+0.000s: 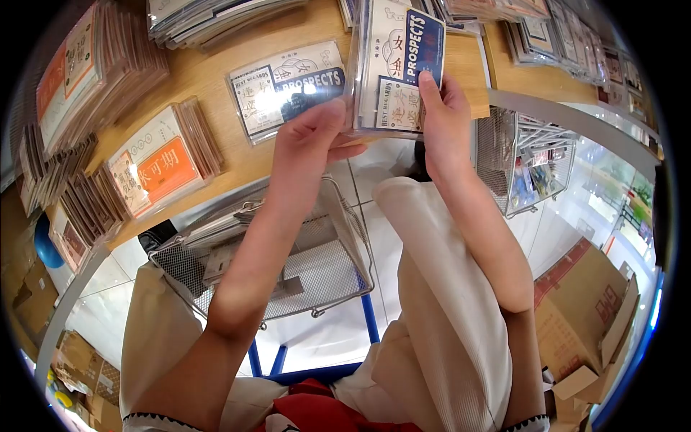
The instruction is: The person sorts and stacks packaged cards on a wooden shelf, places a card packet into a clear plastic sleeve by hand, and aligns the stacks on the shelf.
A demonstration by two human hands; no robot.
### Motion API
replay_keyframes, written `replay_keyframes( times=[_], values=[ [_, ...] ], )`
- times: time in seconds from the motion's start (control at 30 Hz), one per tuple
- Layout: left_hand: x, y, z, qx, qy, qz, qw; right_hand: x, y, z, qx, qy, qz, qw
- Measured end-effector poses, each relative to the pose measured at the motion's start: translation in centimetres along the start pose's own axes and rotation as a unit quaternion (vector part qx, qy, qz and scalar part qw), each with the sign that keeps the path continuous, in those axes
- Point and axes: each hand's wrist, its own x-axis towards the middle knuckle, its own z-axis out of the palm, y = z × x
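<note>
A stack of flat printed packs in clear plastic sleeves (392, 43), with navy "PROSPECTS" labels, is held up over the table's front edge. My right hand (448, 126) grips its right side, thumb on the top face and fingers behind. At the stack's lower left corner, my left hand (309, 140) is closed, with its fingers partly under the edge. A matching single pack (255, 101) lies flat on the wooden table (205, 75), just beyond my left hand. Glare covers part of its cover.
Orange-labelled sleeved packs (155, 165) stand in piles at the left. More stacks (216, 18) line the back. Below the table hang or stand a wire mesh basket (317, 270) and another wire basket (497, 155). An open cardboard box (583, 309) sits at the right.
</note>
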Motion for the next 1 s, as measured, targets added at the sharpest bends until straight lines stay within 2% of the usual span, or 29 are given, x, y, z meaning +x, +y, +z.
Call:
replay_keyframes(
  times=[0.13, 0.23, 0.33, 0.43, 0.5, 0.6, 0.63, 0.73, 0.77, 0.8, 0.9, 0.93, 1.0],
  values=[
    [-0.1, 0.2, 0.1, 0.025, 0.033, -0.020, 0.999, 0.2, 0.6, -0.1, -0.067, 0.012, -0.060, 0.996],
    [0.0, 0.2, 0.3, 0.028, 0.039, -0.006, 0.999, 0.3, 0.1, -0.1, -0.067, 0.011, -0.062, 0.996],
    [-0.2, 0.3, 0.5, 0.048, 0.031, 0.017, 0.998, 0.4, 0.2, -0.1, -0.060, 0.003, -0.055, 0.997],
    [-0.3, 0.7, 0.4, 0.053, 0.008, 0.023, 0.998, 0.4, 0.5, -0.2, -0.031, -0.024, 0.012, 0.999],
    [-0.4, 0.8, 0.3, 0.066, -0.013, 0.034, 0.997, 0.4, 0.6, -0.1, -0.019, -0.038, 0.018, 0.999],
    [-0.4, 0.9, 0.3, 0.112, -0.028, 0.074, 0.991, -0.1, 0.2, 0.4, -0.017, -0.017, 0.026, 0.999],
    [-0.5, 1.0, 0.5, 0.072, -0.021, 0.106, 0.992, -0.5, -0.1, 0.8, -0.020, -0.006, 0.026, 0.999],
    [-0.7, 1.0, 1.8, -0.025, -0.006, 0.199, 0.980, -1.6, -0.2, 2.1, 0.172, 0.009, -0.016, 0.985],
    [-0.7, 0.9, 2.5, -0.043, -0.008, 0.228, 0.973, -1.8, -0.2, 2.1, 0.171, -0.023, -0.008, 0.985],
    [-0.7, 0.9, 2.9, -0.061, -0.010, 0.256, 0.965, -1.9, 0.0, 2.1, 0.149, -0.050, -0.005, 0.988],
    [1.0, 1.0, 1.0, 0.066, 0.064, 0.317, 0.944, -2.3, 0.9, 2.8, 0.109, -0.108, -0.041, 0.987],
    [1.2, 1.4, 0.5, 0.095, 0.078, 0.319, 0.940, -2.1, 0.8, 2.7, 0.003, -0.044, -0.111, 0.993],
    [1.3, 2.2, -0.3, 0.152, 0.104, 0.317, 0.930, -1.5, 0.5, 1.8, -0.209, 0.089, -0.241, 0.944]
  ],
)
